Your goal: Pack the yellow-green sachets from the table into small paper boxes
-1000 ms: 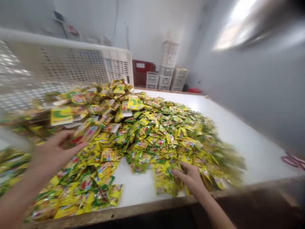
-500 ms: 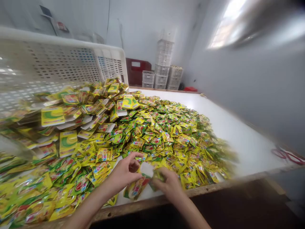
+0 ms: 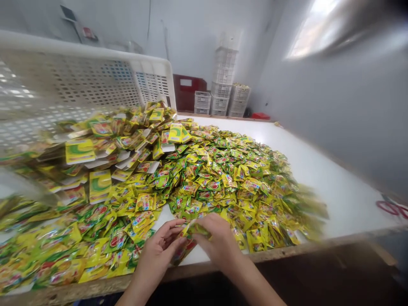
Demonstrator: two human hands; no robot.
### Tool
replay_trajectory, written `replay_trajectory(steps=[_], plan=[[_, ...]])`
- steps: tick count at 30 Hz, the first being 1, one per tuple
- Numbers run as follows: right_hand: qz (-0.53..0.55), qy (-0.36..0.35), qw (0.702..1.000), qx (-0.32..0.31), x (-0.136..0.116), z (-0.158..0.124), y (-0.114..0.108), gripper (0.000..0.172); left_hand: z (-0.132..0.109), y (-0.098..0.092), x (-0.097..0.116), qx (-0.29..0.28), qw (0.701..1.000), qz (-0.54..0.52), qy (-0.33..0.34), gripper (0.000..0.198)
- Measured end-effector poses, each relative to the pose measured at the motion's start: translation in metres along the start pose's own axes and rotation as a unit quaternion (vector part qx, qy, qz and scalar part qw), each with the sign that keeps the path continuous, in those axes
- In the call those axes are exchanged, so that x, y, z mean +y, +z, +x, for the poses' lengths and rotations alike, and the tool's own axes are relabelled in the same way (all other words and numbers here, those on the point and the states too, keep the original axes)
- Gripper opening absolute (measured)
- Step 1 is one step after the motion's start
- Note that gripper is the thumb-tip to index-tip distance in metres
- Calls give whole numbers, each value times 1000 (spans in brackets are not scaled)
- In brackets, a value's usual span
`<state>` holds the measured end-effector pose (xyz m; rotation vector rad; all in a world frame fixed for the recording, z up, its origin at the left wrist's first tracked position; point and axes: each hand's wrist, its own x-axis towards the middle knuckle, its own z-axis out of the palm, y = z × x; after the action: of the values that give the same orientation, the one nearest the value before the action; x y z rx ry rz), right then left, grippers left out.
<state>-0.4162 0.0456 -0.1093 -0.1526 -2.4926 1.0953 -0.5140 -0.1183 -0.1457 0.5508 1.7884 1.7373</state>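
Observation:
A big heap of small yellow-green sachets covers the white table. Near the front edge both hands meet over a small bundle of sachets. My left hand has its fingers curled against the bundle from the left. My right hand is closed over the bundle's top from the right. Part of the bundle hangs below the fingers.
A white perforated crate lies tipped at the back left, with flat yellow cartons spilling from it. Stacked white crates and a red crate stand by the far wall. Red-handled scissors lie at the table's right edge.
A second ago my hands were apart, left on the left pile, right in the heap. They came together at the front edge, holding a bundle of sachets.

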Motion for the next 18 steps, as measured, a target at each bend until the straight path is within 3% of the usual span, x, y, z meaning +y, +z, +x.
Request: replay_trajectory(steps=[2, 4, 6, 8, 11, 13, 15, 18], plan=[[24, -9, 999, -43, -8, 6, -2, 22, -4, -1, 3, -38, 999, 29, 3, 41], [38, 13, 999, -28, -13, 12, -1, 29, -6, 4, 7, -58, 998, 30, 4, 31], [25, 24, 999, 5, -14, 16, 3, 25, -7, 11, 8, -44, 999, -23, 6, 25], [-20, -9, 1000, 2, -11, 19, 7, 13, -7, 19, 5, -20, 996, -92, 1, 27], [-90, -74, 991, -61, -6, 18, 5, 10, -7, 23, -1, -16, 993, -120, 0, 29], [-80, -95, 986, -111, -5, 13, -4, 13, -8, 21, -5, -28, 995, -96, 4, 27], [-11, -73, 991, -109, -5, 6, -12, 14, -10, 17, -7, -39, 997, -71, 5, 28], [140, 55, 989, -3, -1, -7, -12, 18, -18, 13, -7, -30, 996, -79, -21, 34]])
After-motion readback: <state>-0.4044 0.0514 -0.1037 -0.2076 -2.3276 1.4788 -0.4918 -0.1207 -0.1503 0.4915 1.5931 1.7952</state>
